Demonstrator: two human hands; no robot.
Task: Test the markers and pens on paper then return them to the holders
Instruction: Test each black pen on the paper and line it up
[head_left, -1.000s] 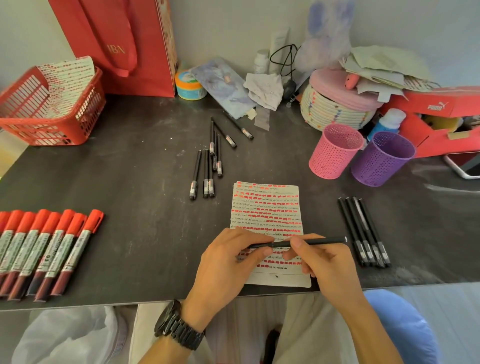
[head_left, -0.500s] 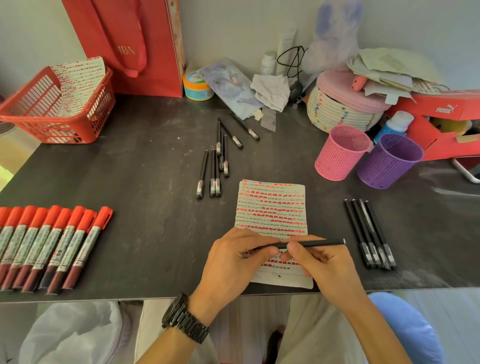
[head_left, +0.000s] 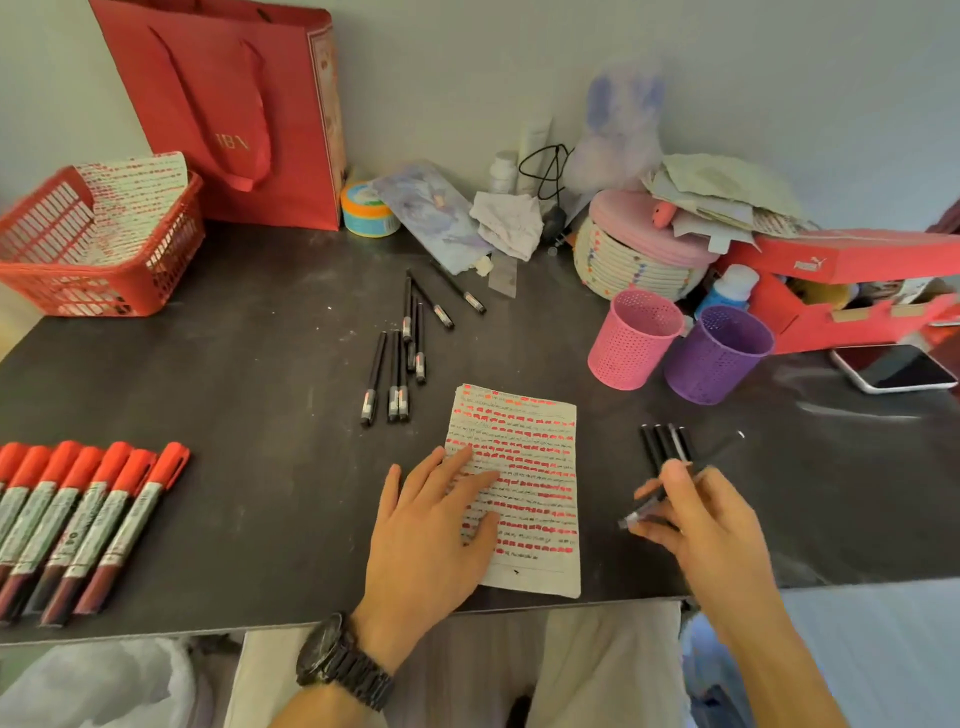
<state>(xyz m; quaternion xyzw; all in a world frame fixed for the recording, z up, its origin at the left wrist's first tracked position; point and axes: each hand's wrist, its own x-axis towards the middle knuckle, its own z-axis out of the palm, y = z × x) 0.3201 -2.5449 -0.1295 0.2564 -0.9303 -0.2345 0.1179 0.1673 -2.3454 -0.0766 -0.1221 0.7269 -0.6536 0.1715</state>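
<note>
— Black watch (head_left: 340, 662) on your left wrist sits nearest the camera. What is that hand doing?
— Your left hand (head_left: 431, 525) lies flat with its fingers straight and spread, pressing on the left half of the paper (head_left: 535, 467). It grasps nothing. The sheet is covered in rows of red and dark strokes and lies at the near edge of the dark table (head_left: 260, 415).
— And your right?
— Your right hand (head_left: 701, 525) is just right of the sheet, fingers pinched round a black pen (head_left: 641, 514). The pen is blurred and tilted, one end low toward the paper, the other pointing away to the right.
— What lies around you?
— A row of four pens (head_left: 667, 444) lies side by side, near ends hidden behind your right hand. Well off to your left, the red markers (head_left: 88, 519) lie capped in a tight row.
— Farther out?
— A cluster of pens (head_left: 400, 358) lies beyond the paper. To the right, the pink holder (head_left: 636, 338) and the purple holder (head_left: 719, 353) stand upright, just beside each other, with a phone (head_left: 893, 366) past them. At the back left stand a red basket (head_left: 98, 260) and a red bag (head_left: 234, 114).
</note>
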